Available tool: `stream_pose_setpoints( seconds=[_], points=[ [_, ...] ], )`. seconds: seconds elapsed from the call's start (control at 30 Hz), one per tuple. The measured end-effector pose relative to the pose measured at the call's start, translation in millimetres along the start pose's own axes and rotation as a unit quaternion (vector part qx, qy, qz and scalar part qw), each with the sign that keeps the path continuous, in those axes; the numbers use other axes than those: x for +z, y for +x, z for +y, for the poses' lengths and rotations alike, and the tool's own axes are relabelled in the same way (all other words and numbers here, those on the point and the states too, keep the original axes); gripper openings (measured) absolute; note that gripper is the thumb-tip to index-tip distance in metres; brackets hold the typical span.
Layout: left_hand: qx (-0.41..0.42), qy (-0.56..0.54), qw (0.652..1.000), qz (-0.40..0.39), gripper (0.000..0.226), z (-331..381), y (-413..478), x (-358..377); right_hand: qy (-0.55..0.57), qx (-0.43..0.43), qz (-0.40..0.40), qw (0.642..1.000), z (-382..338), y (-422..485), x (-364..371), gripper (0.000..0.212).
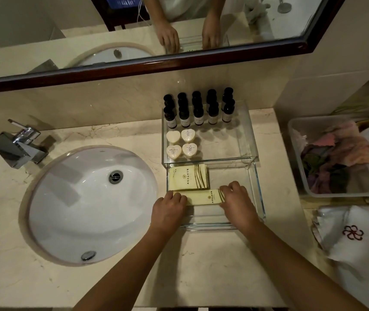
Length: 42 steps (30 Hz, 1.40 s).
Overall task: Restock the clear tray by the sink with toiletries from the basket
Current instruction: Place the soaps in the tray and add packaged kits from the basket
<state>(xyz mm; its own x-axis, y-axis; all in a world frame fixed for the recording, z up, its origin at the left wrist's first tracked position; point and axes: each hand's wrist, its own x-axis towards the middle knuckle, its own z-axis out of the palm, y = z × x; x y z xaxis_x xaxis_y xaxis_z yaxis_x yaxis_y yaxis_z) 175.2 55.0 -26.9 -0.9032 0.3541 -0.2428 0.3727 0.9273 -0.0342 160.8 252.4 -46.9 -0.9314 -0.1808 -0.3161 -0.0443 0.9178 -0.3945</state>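
Left hand (170,206) and right hand (235,198) are placed beside the sink (78,203), inside the front clear tray (260,198), where the ends of a long yellow packet (203,197) are gripped by curled fingers. A wider packet (188,177) is laid just behind it. Dark bottles (199,113) and heart-shaped soaps (181,143) are kept in the rear tray (254,140).

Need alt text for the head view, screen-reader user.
A person's left hand and right hand grip the ends of a long pale-yellow packet in a clear tray beside a white oval sink. Behind are a wider yellow packet, four heart-shaped soaps and dark bottles.
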Motion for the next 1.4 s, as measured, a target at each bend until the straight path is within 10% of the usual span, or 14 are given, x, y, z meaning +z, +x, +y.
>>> stream_pose_setpoints(
  seconds=[1.0,1.4],
  points=[
    [-0.213,-0.006,0.973,0.084,0.042,-30,-83,-22,0.088,0.052,-0.006,0.995,-24,-13,-56,0.048],
    [-0.462,0.019,0.876,0.136,0.034,-62,-375,-15,0.066,-0.272,-0.056,0.958,-290,-136,8,0.029]
  ],
)
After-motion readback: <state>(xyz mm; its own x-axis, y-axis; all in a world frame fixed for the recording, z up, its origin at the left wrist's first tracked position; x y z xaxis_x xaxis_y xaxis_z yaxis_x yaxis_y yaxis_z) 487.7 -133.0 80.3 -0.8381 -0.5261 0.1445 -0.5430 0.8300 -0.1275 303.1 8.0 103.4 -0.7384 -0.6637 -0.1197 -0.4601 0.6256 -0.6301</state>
